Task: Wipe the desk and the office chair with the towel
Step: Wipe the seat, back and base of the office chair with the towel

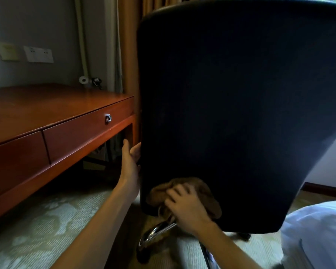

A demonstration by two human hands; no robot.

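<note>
The right hand (186, 208), at lower centre of frame, is pressing the bunched towel (208, 197) against the bottom of the office chair (231, 103) back, with its fingers curling over the cloth. The left hand (131, 158), fingers extended, is bracing the chair's left edge, probably to stop it swivelling. The counter (47, 105) is standing at left, clear of both hands.

a hotel-style bedroom: wooden tabletop (37, 105) with drawers (81, 133) left of the left grip (131, 158), white bed (318, 230) right of the right grip (184, 206), curtains (130, 45) above, patterned carpet (47, 230) below.
</note>
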